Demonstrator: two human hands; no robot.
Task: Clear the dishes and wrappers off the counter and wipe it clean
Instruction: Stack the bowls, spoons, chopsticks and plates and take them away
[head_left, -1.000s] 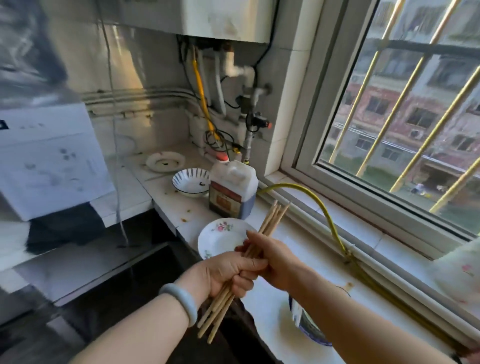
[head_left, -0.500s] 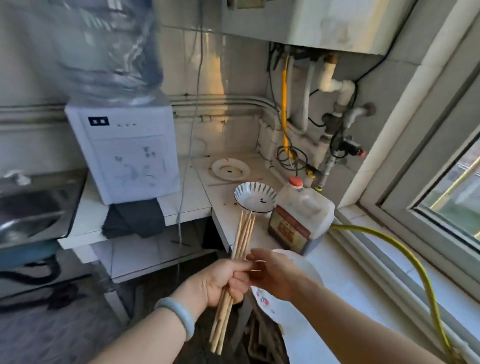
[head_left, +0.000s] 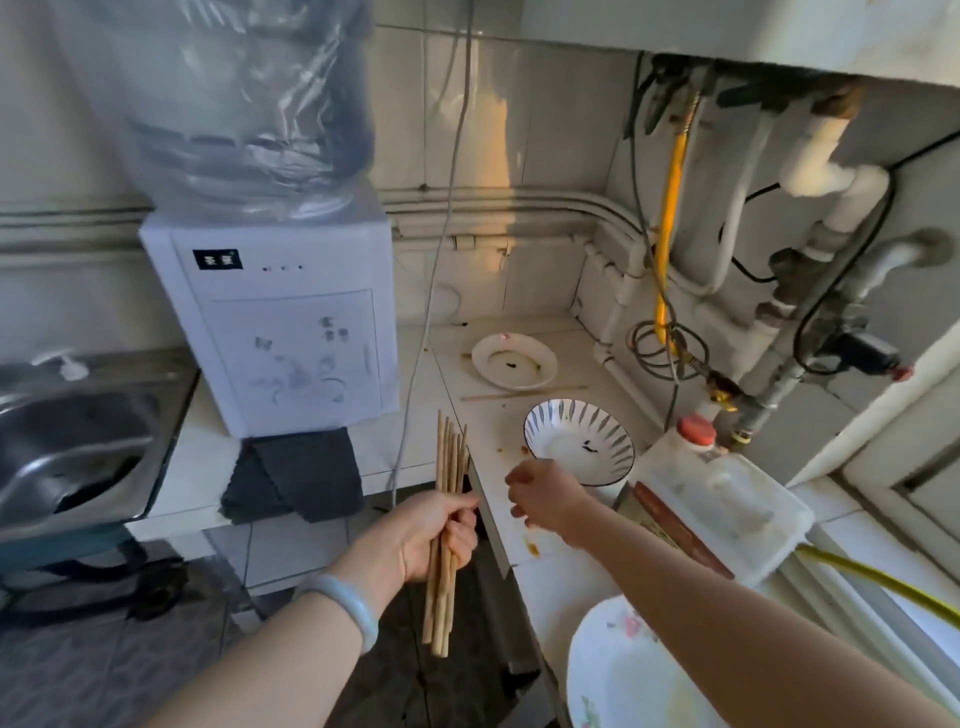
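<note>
My left hand (head_left: 423, 535) grips a bundle of several wooden chopsticks (head_left: 448, 470), held upright off the counter's left edge. My right hand (head_left: 540, 496) hovers with loosely bent fingers and nothing in it, just in front of a striped blue-and-white bowl (head_left: 579, 441) on the white counter (head_left: 493, 431). Farther back sits a dirty white plate (head_left: 514, 361), and a single chopstick (head_left: 522, 394) lies in front of it. A floral plate (head_left: 623, 670) rests at the near counter edge under my right forearm. Orange food stains spot the counter.
A plastic oil jug (head_left: 722, 499) with a red cap stands right of the bowl. A white water dispenser (head_left: 283, 327) stands on the lower counter, a dark cloth (head_left: 296, 478) hanging below it. A steel sink (head_left: 72, 441) is at left. Pipes and a yellow hose (head_left: 670, 208) fill the back corner.
My right hand has let go of the chopsticks and moved forward toward the striped bowl. My left hand alone now holds the bundle. The view has swung left and nearer the counter.
</note>
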